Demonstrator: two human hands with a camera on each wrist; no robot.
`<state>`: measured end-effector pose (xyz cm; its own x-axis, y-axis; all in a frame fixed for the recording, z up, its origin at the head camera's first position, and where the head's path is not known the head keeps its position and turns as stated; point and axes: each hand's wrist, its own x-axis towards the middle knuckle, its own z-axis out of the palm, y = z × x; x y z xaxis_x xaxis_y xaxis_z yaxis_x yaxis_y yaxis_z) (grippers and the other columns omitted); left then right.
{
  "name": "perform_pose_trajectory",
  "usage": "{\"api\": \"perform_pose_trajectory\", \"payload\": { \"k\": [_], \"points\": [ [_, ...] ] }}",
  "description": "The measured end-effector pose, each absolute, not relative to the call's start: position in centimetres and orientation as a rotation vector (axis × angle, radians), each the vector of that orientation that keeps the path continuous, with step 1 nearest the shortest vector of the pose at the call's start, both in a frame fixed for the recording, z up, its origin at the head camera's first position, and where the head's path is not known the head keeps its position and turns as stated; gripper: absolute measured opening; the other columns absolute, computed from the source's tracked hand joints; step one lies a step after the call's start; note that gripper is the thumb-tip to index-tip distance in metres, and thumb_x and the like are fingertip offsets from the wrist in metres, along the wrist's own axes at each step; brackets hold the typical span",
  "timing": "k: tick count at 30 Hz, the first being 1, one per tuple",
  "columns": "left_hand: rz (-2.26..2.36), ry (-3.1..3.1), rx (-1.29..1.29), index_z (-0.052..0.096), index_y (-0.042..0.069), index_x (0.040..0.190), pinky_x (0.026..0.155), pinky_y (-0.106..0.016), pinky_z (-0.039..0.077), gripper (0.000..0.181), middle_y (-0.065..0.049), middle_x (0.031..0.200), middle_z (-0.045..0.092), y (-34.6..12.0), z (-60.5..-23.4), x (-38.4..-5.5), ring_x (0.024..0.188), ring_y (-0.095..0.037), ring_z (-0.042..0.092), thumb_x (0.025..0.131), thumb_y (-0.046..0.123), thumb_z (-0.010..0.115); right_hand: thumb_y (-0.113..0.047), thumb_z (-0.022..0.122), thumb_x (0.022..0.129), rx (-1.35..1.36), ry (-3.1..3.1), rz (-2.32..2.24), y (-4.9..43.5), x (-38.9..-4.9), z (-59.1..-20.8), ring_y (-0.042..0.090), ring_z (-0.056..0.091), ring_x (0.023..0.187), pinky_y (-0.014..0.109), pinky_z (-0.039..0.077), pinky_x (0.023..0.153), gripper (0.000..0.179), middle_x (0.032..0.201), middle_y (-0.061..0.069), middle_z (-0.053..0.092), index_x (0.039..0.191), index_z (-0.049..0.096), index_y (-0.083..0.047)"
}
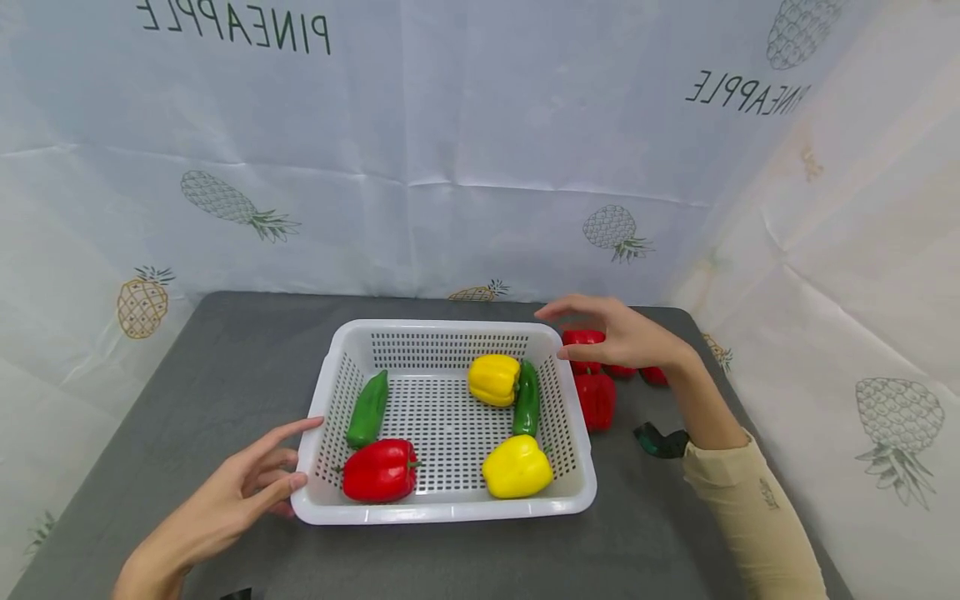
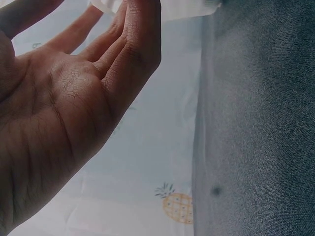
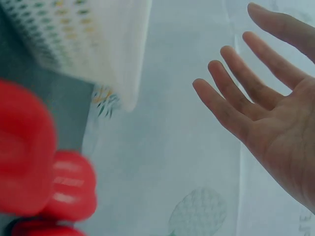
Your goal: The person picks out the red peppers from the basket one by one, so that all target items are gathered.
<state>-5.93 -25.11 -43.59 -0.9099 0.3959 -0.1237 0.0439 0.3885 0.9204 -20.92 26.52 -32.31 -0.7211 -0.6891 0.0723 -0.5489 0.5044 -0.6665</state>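
Observation:
A white perforated plastic basket (image 1: 450,417) rests on the dark tabletop. Inside lie a red bell pepper (image 1: 379,472), two green chili peppers, one at the left (image 1: 368,408) and one at the right (image 1: 527,400), and two yellow bell peppers, one far (image 1: 493,379) and one near (image 1: 517,468). My left hand (image 1: 225,492) is at the basket's left side, thumb and index fingertips on the rim, the other fingers loosely bent beside it. Beyond the far right corner hovers my right hand (image 1: 611,333), fingers spread and holding nothing, over red bell peppers (image 1: 596,400) outside the basket.
Several red peppers (image 3: 71,187) sit close against the basket's right side, partly covered by my right hand in the head view. A dark object (image 1: 660,440) lies near my right wrist. Pineapple-printed white cloth (image 1: 450,233) hangs behind and beside the grey-covered table (image 1: 247,367).

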Motion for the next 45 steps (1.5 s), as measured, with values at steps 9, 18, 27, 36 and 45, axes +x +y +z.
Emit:
{"api": "perform_pose_trajectory", "payload": {
  "k": [9,18,27,36,45],
  "points": [
    [1.560,2.342,0.432,0.033,0.009,0.167,0.074,-0.033,0.067,0.067,-0.028,0.135,0.067,-25.2,-43.8,-5.8,0.103,0.001,0.072,0.108,0.010,0.065,-0.012,0.077,0.099,-1.187,2.420,-1.012,21.9,-21.6,-31.0,0.034,0.060,0.141,0.059,0.053,0.117,0.051,0.154,0.012,0.063,0.148,0.062,-0.010],
    [1.555,2.372,0.447,0.035,0.009,0.167,0.073,-0.033,0.067,0.066,-0.026,0.132,0.069,-25.2,-44.0,-5.8,0.102,0.000,0.073,0.108,0.009,0.065,-0.015,0.078,0.099,-1.215,2.334,-0.964,17.6,-22.5,-31.0,0.030,0.062,0.139,0.055,0.052,0.120,0.049,0.148,0.009,0.067,0.145,0.065,-0.009],
    [1.576,2.365,0.495,0.037,0.008,0.166,0.072,-0.033,0.066,0.065,0.006,0.124,0.074,-25.6,-44.3,-5.8,0.103,-0.002,0.074,0.107,0.006,0.064,-0.017,0.078,0.097,-1.288,2.221,-0.888,13.2,-23.0,-31.1,0.032,0.062,0.140,0.052,0.054,0.119,0.053,0.150,0.012,0.066,0.147,0.062,-0.006],
    [1.575,2.362,0.464,0.038,0.005,0.165,0.073,-0.035,0.068,0.064,-0.005,0.123,0.075,-25.4,-44.2,-6.0,0.101,-0.003,0.075,0.107,0.008,0.066,-0.017,0.080,0.096,-1.306,2.037,-0.781,8.9,-23.6,-32.3,0.023,0.064,0.138,0.041,0.056,0.117,0.058,0.153,0.010,0.065,0.150,0.060,-0.006],
    [1.555,2.369,0.427,0.039,0.005,0.164,0.073,-0.034,0.068,0.065,-0.024,0.130,0.069,-25.2,-43.9,-6.1,0.101,-0.001,0.073,0.107,0.009,0.067,-0.011,0.082,0.090,-1.306,1.785,-0.725,6.0,-24.0,-34.0,0.017,0.063,0.135,0.031,0.057,0.112,0.068,0.156,0.017,0.061,0.153,0.057,-0.005]
  ]
}}
